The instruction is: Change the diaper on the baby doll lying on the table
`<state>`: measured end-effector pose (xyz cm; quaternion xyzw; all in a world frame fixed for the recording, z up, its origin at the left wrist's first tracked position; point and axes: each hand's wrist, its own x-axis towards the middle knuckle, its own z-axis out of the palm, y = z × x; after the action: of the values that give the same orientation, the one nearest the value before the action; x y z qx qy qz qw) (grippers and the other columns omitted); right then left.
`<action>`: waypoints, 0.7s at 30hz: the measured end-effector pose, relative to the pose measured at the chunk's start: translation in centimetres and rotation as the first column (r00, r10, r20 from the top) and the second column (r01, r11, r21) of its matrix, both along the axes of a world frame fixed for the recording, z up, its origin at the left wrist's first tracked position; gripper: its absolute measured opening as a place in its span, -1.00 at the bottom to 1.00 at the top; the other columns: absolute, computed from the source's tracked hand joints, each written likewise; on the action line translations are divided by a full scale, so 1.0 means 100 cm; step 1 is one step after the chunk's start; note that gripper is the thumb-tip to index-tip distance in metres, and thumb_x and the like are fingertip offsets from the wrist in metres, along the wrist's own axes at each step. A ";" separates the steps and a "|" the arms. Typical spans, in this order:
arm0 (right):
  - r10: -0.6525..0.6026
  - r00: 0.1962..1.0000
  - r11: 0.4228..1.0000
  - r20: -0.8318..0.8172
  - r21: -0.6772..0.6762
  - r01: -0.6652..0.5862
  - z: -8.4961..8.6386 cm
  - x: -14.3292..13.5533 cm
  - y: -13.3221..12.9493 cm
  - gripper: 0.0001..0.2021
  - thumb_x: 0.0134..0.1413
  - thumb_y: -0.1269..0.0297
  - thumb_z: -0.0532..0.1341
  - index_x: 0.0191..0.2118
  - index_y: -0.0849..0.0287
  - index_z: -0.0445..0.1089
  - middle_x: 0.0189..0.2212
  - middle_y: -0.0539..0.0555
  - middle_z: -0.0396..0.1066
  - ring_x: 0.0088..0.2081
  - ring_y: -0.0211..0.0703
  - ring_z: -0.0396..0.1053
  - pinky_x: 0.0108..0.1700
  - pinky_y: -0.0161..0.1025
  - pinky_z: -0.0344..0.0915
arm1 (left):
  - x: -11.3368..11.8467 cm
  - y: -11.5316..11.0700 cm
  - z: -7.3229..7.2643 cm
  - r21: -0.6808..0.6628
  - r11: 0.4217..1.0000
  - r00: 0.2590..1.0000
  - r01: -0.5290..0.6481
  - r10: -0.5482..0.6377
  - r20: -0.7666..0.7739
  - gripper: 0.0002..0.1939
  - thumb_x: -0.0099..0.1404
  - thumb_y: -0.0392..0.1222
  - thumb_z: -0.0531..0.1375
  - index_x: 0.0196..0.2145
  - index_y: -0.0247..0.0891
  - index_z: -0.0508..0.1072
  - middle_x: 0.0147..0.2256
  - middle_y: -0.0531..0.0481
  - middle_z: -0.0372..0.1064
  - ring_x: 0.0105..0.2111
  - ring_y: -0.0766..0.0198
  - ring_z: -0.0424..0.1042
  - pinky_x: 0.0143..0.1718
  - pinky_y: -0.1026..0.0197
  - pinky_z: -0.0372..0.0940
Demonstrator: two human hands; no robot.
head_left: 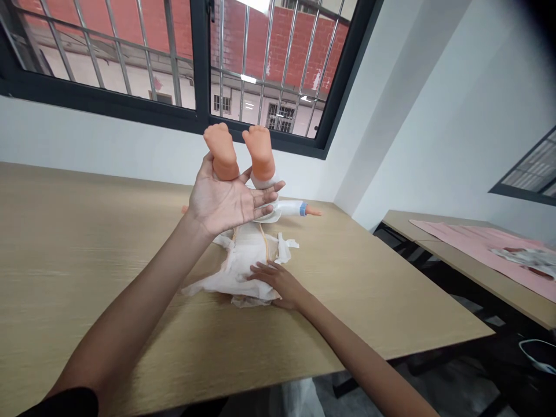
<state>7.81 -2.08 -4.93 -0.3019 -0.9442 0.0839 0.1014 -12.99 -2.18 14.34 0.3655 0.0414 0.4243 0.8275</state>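
Observation:
A baby doll lies on its back on the table, its two bare feet raised toward the window. My left hand is palm up against the raised legs, fingers spread, with the thumb side behind one ankle and a finger between the legs. Below it, a white diaper lies unfolded on the tabletop near the doll's bottom. My right hand rests on the diaper's right side with its fingers spread. The doll's white sleeve with a blue cuff stretches out to the right. Its head is hidden.
The wooden table runs up to the wall below a barred window. At the right, across a gap, a second table bears a pink cloth with a white patterned item on it.

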 end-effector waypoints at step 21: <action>-0.095 0.995 0.995 -0.009 0.002 0.095 -0.002 -0.006 -0.001 -0.27 -0.12 0.41 0.21 0.22 0.01 0.01 0.27 0.09 -0.10 0.27 -0.07 -0.15 0.25 -0.01 -0.28 | 0.008 -0.004 -0.012 0.047 0.992 0.993 0.114 -0.113 -0.030 -0.41 0.18 0.20 -0.04 -0.06 -0.36 0.28 -0.09 -0.36 0.32 -0.20 -0.04 0.40 -0.26 0.01 0.30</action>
<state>7.16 -2.19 -5.10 -0.3458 -0.9285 0.0791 0.1100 -12.17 -2.56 13.19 0.3928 0.0213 0.3725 0.8405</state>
